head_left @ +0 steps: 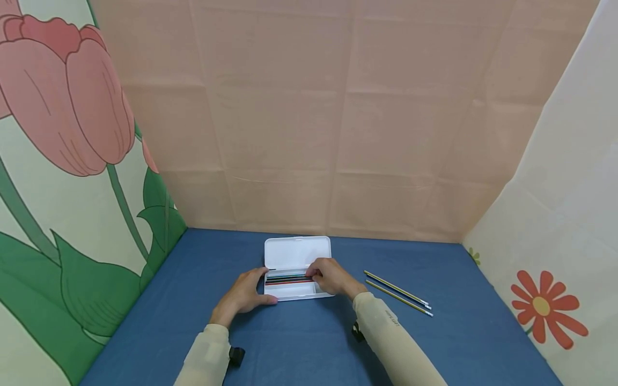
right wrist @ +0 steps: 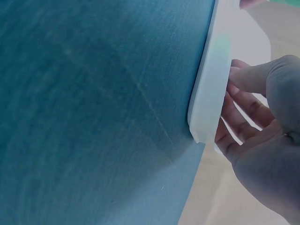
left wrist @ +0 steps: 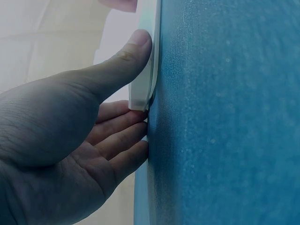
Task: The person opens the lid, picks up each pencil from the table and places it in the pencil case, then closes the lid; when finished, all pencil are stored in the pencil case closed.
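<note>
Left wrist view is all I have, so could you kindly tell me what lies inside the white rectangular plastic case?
Observer: Slim, dark and reddish pencils lie lengthwise in the white plastic case.
Operator: Thank you; where does the right hand reach?
Observer: The right hand has its fingers at the pencils' right ends.
Operator: Is anything lying outside?
Observer: Yes, slim gold-coloured pencils with white ends lie right of the case, on the blue cloth.
</note>
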A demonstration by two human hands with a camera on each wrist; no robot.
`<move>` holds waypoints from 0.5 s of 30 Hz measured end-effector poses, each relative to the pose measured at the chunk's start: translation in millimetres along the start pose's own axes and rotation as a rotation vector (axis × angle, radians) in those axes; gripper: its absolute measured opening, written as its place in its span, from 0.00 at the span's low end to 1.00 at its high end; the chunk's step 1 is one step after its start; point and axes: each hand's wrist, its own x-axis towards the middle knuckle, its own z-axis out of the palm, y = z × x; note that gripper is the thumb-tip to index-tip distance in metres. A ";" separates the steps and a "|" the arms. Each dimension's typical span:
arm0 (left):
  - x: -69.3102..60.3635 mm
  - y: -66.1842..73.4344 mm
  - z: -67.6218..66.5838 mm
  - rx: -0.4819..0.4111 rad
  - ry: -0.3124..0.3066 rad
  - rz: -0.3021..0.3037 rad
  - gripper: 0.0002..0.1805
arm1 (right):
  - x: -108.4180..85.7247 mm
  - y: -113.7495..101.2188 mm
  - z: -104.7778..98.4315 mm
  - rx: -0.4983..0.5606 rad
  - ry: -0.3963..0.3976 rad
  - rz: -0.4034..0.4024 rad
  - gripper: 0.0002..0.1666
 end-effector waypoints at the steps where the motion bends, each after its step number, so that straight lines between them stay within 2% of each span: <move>1: 0.1 0.2 0.0 0.001 0.001 0.002 0.53 | -0.4 0.3 -0.3 0.001 0.004 -0.004 0.15; 15: -0.1 -1.1 2.1 -0.023 0.001 -0.002 0.53 | -16.1 4.7 -9.2 0.033 0.071 -0.052 0.14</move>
